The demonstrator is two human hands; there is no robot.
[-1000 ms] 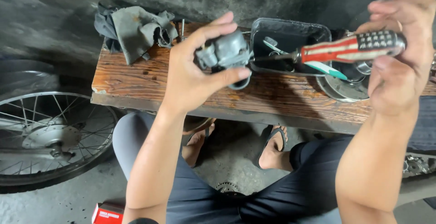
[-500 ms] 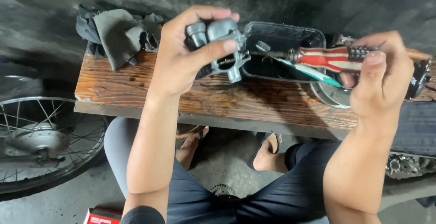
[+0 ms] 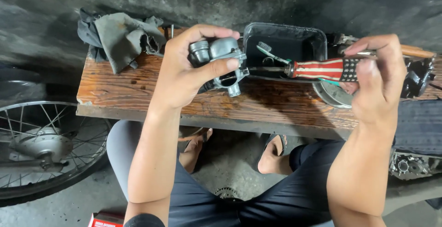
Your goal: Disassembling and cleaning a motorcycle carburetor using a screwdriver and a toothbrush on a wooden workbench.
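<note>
— Carburetor (image 3: 220, 61) first: the left hand (image 3: 184, 77) is gripping it, thumb across the front and fingers wrapped over the top, holding it up above the bench (image 3: 138, 96), not resting on the wood.

— And left of that?

— A spoked wheel (image 3: 41, 149) is standing by the bench end, and a grey rag (image 3: 120, 38) is lying bunched on the back corner, well apart from the hand.

— What is going into the carburetor?

— A screwdriver (image 3: 317, 69) with a red-and-white striped handle. Its shaft is running level into the side of the body; the right hand (image 3: 375, 86) is pinching the handle's far end with fingertips and thumb.

— Behind it?

— A black tray (image 3: 283, 40) with a toothbrush (image 3: 271, 53) in it, and a round metal part (image 3: 334, 96) just beside the tray.

— What could be going wrong here?

— I'd judge the tip could be slipping out of the screw slot, since the part is hanging in the air and only a light pinch is steering the tool. A slip could be chewing up the slot or jabbing the left thumb. I can't tell whether the tip is properly seated.
</note>
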